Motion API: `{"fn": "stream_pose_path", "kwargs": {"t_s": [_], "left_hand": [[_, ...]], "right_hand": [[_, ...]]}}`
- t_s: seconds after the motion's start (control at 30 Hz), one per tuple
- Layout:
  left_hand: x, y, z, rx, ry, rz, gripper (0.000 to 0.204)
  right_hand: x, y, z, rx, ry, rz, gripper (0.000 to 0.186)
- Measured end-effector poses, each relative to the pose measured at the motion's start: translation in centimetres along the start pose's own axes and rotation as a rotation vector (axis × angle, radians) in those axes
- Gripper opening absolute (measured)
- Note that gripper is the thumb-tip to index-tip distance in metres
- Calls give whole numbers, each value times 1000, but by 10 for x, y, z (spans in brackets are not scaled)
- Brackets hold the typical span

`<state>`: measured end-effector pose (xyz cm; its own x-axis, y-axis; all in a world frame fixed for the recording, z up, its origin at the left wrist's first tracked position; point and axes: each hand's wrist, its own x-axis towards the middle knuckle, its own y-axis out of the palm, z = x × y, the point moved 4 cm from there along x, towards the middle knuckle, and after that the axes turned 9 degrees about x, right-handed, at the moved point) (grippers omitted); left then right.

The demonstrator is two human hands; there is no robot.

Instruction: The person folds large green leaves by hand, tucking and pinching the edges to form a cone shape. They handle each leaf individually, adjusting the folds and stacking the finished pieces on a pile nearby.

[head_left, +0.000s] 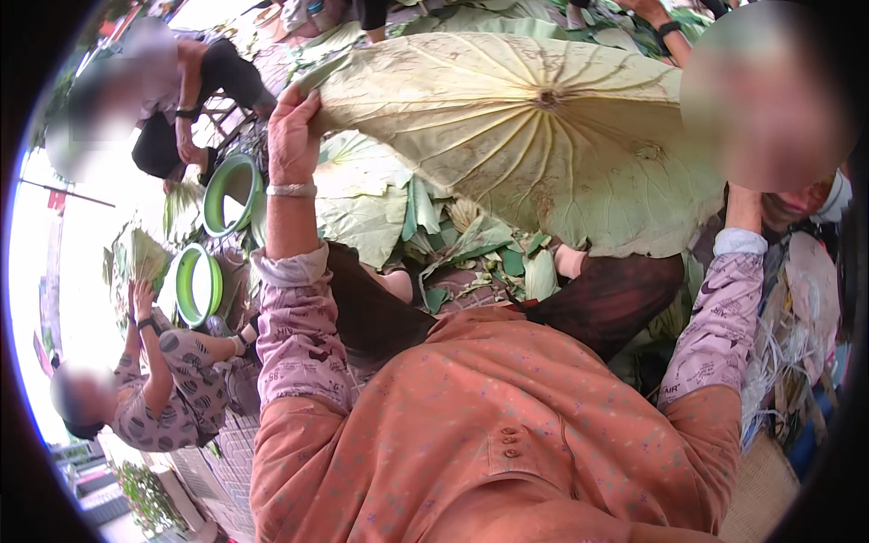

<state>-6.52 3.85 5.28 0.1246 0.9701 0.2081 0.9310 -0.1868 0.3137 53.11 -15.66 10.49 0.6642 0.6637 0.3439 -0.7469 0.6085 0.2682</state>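
A large pale green lotus leaf, its ribs fanning out from a brown centre, is raised and spread in front of me. At its left edge my left hand is closed, gripping the rim between thumb and fingers. My right hand reaches up at the leaf's right edge. Only its lower part by the wrist shows; a blurred patch covers the fingers. Below the raised leaf, more lotus leaves and torn leaf scraps lie on the ground between my legs.
Two green basins stand to the left. Beyond them a seated person handles a leaf bundle, and another person sits farther back. Close on the right is one more person, above clear plastic wrapping.
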Motion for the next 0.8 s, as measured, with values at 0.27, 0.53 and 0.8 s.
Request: {"fn": "stream_pose_path", "kwargs": {"t_s": [0.27, 0.53, 0.8], "left_hand": [[0, 4, -51, 444, 61, -14, 32], [-3, 99, -51, 695, 170, 426, 28], [-23, 184, -24, 1060, 291, 842, 28]], "right_hand": [[-49, -31, -161, -113, 523, 263, 26], [-56, -100, -209, -1025, 836, 622, 11], [-96, 204, -11, -273, 32, 1005, 60]]}}
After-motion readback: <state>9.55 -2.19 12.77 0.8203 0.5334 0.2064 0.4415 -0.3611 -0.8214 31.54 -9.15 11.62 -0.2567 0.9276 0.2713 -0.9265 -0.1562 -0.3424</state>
